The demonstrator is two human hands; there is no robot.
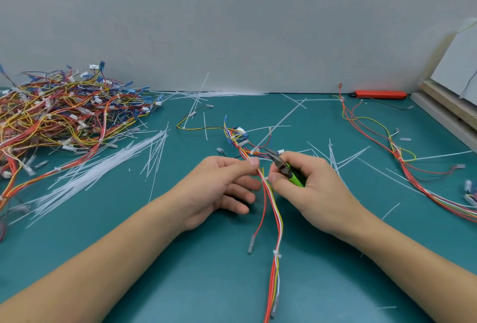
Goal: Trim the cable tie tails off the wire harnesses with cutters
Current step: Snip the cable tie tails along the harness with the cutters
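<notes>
The left hand [219,183] pinches the wire harness [271,209] at mid-mat between thumb and forefinger; the right hand [309,188] grips green cutters [285,168], tips pointing away just beside a white cable tie [264,179]; bare mat [154,232] lies open near both forearms; a wire pile [64,113] crowds the left edge.

Single head-worn wide view, forward and down, close over the teal table [180,271] (wall behind).

plain grey wall [232,13], teal tabletop [180,258]
</notes>
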